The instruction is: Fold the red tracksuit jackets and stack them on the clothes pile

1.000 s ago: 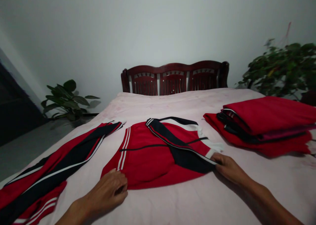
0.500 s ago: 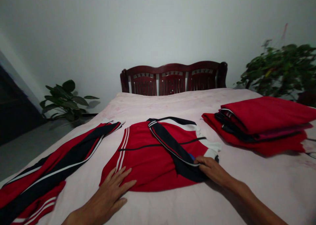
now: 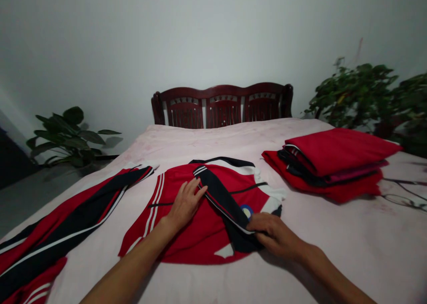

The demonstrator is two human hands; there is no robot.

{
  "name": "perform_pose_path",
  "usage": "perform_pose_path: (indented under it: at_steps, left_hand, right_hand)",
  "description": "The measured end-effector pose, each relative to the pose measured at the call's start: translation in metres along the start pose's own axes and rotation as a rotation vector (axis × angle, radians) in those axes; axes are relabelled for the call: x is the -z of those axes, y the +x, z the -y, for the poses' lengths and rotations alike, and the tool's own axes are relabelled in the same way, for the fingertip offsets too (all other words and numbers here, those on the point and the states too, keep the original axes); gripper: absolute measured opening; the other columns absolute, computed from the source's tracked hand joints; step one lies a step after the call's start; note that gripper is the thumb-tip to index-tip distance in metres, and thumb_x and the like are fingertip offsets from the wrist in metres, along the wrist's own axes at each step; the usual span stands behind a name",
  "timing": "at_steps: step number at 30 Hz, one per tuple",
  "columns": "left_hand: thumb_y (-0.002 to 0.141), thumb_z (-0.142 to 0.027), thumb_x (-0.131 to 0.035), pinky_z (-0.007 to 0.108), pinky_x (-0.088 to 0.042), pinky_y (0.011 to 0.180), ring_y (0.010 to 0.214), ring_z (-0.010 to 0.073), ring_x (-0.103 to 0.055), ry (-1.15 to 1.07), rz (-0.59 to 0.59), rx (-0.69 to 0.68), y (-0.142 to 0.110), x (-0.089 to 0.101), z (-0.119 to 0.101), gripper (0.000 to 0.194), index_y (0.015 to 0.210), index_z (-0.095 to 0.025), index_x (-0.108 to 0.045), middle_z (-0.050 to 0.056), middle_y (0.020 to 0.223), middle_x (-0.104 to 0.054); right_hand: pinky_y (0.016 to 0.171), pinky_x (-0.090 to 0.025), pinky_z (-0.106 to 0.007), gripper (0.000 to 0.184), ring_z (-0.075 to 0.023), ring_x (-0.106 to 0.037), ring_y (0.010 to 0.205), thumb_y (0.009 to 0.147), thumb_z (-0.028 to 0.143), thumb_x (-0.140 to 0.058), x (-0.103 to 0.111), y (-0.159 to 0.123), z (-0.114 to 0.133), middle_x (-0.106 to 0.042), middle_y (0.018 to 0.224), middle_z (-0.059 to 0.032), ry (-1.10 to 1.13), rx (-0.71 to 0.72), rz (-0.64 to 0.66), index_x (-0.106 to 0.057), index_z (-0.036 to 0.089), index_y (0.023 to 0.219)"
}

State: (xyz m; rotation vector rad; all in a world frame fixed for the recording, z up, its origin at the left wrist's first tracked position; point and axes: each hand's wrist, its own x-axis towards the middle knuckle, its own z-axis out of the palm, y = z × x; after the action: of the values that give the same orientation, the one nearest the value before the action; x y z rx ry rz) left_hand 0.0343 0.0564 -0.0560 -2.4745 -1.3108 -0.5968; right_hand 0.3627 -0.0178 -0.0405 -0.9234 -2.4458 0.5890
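Note:
A red track jacket (image 3: pixel 196 246) with white stripes and navy and white parts lies spread on the bed. Its navy sleeve (image 3: pixel 220 192) is folded slantwise across the front. My right hand (image 3: pixel 271 235) pinches the near end of this sleeve, close to a round blue-and-white badge (image 3: pixel 247 212). My left hand (image 3: pixel 187 200) rests on the jacket, fingers stretched out and fingertips touching the sleeve's edge near its striped end. To the left lies another red and navy garment with white piping (image 3: pixel 90 212), partly cut off by the frame.
A stack of folded red and dark clothes (image 3: pixel 343 152) sits on the right of the pink bedsheet (image 3: pixel 207 143). Eyeglasses (image 3: pixel 400 200) lie beside it. Behind stands a dark wooden headboard (image 3: pixel 223 106). Potted plants (image 3: pixel 71 135) flank the bed.
My left hand has moved from the jacket's lower left up to the sleeve. My right hand keeps hold of the sleeve, and the badge shows more. The view has turned slightly right.

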Motion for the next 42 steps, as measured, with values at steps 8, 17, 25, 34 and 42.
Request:
perform_pose_path:
  at_steps: [8, 17, 25, 34, 42]
  left_hand:
    - [0.093, -0.014, -0.045, 0.056, -0.025, 0.121, 0.136, 0.0279, -0.049, -0.157, 0.023, -0.019, 0.029, -0.012, 0.01, 0.025, 0.105, -0.017, -0.067, 0.013, 0.124, -0.069]
    - [0.087, -0.049, -0.057, 0.027, -0.047, 0.073, 0.077, 0.0189, -0.06, -0.62, 0.215, 0.408, 0.001, 0.123, 0.06, 0.029, 0.085, -0.022, -0.067, -0.001, 0.079, -0.067]
    - [0.073, -0.056, -0.073, 0.025, -0.043, 0.067, 0.072, 0.0184, -0.058, -0.868, 0.616, 0.694, -0.051, 0.093, 0.104, 0.037, 0.078, -0.019, -0.071, 0.0, 0.076, -0.066]
    - [0.06, -0.043, -0.086, 0.026, -0.051, 0.071, 0.083, 0.0217, -0.068, -1.036, 0.572, 0.94, -0.095, 0.11, 0.11, 0.042, 0.091, -0.019, -0.07, 0.002, 0.087, -0.073]
    - [0.059, -0.031, -0.087, 0.028, -0.056, 0.073, 0.081, 0.0191, -0.07, -1.213, -0.051, 1.127, -0.105, 0.083, 0.102, 0.05, 0.102, -0.02, -0.062, -0.001, 0.088, -0.073]
  right_hand:
    - [0.082, -0.045, -0.029, 0.036, -0.0177, -0.062, 0.086, 0.071, 0.005, -0.046, 0.001, -0.013, 0.003, -0.07, 0.088, -0.0031, 0.008, -0.092, 0.007, -0.07, 0.022, 0.092]
    - [0.084, -0.045, -0.036, 0.023, -0.0215, -0.06, 0.088, 0.088, 0.025, -0.045, 0.018, -0.018, -0.052, -0.068, 0.092, -0.0059, -0.064, -0.388, -0.173, -0.067, 0.02, 0.091]
    - [0.072, -0.043, -0.03, 0.031, -0.0202, -0.062, 0.083, 0.094, 0.043, -0.046, 0.022, 0.007, -0.088, -0.068, 0.088, -0.0041, -0.081, -0.546, -0.275, -0.065, 0.021, 0.087]
    - [0.076, -0.041, -0.033, 0.029, -0.0244, -0.063, 0.089, 0.097, 0.037, -0.043, 0.012, 0.004, -0.064, -0.071, 0.092, -0.0085, -0.594, -0.565, -0.268, -0.067, 0.022, 0.095]
    - [0.071, -0.041, -0.032, 0.029, -0.0241, -0.065, 0.088, 0.097, 0.033, -0.036, 0.003, 0.005, -0.073, -0.072, 0.098, -0.0081, -0.454, -0.737, -0.325, -0.061, 0.022, 0.107]
